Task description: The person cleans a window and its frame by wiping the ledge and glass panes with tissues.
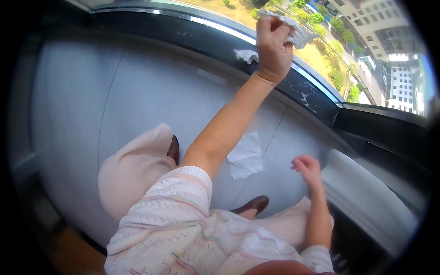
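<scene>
My left hand (275,48) reaches up to the window, fingers closed round a crumpled white tissue (300,35). The tissue is up by the glass; I cannot tell how firmly it presses there. Just below that hand, another crumpled tissue (247,56) lies on the dark window ledge (206,43). My right hand (308,170) hangs low on the right, its fingers loosely curled and nothing visible in them. Between my arms, a flattened white tissue (246,156) lies on the grey floor.
White marks (306,98) spot the dark ledge right of my left hand. A pale curved panel (366,192) stands beside my right arm. My brown shoes (256,205) are on grey floor tiles (137,91). Outside the glass are trees and buildings (403,87).
</scene>
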Action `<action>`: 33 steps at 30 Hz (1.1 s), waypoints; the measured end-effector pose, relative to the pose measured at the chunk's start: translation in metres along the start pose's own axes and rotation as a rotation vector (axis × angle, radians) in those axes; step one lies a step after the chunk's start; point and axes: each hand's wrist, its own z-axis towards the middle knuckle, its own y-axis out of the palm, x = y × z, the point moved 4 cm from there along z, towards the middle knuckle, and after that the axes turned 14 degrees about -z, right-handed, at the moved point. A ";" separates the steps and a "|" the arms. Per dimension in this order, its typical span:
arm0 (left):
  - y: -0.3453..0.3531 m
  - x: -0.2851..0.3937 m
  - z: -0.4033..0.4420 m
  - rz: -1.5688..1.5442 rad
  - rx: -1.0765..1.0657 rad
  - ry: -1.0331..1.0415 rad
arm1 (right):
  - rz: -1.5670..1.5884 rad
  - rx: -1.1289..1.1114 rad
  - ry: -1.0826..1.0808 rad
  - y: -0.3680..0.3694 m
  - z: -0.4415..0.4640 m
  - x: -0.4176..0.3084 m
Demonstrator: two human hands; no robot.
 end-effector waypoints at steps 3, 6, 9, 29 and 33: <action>-0.056 -0.033 0.048 0.083 0.141 -0.008 | 0.014 0.063 0.109 -0.005 -0.008 0.032; -0.141 -0.121 0.073 0.423 0.290 -0.145 | 0.009 0.076 0.178 -0.003 -0.023 0.042; -0.174 -0.170 0.070 0.389 0.240 -0.366 | 0.019 0.070 0.139 0.002 -0.024 0.028; -0.129 -0.154 0.043 0.366 0.065 -0.560 | -0.058 -0.007 -0.046 0.030 0.021 -0.026; -0.190 -0.192 0.091 0.379 0.077 -0.461 | -0.098 -0.023 -0.037 0.042 0.025 -0.046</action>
